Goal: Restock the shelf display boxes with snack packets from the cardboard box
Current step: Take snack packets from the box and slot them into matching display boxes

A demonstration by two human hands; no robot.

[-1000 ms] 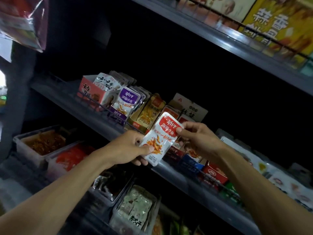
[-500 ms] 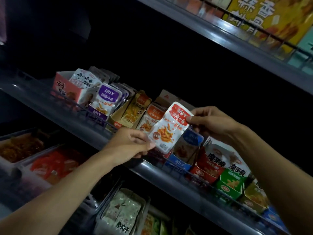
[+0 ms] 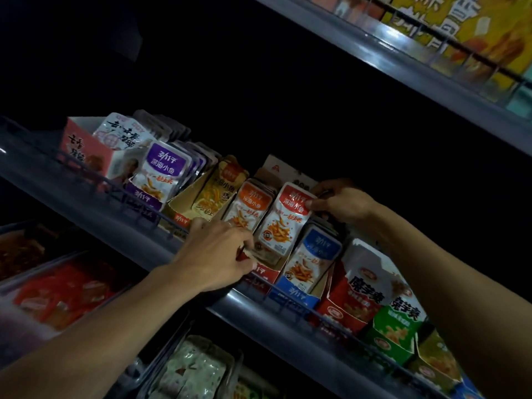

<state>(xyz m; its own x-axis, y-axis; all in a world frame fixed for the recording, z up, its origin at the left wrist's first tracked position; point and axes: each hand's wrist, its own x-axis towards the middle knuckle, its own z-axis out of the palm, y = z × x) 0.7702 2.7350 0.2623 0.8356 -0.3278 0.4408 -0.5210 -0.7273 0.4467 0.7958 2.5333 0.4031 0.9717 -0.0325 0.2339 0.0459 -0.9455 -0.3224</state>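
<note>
Your right hand (image 3: 342, 201) pinches the top corner of the red-topped packet (image 3: 283, 218), and your left hand (image 3: 218, 254) holds its lower edge with curled fingers. That packet stands upright in the red display box (image 3: 263, 273), between the orange-topped packets (image 3: 249, 207) and the blue-topped packets (image 3: 312, 259). All of them sit behind the wire rail (image 3: 138, 201) of the middle shelf (image 3: 288, 335).

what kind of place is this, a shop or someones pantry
Most likely a shop's snack aisle. Tiered metal shelves with wire front rails hold open display boxes filled with rows of identical snack packets, and both hands are fitting a red-topped packet into one.
</note>
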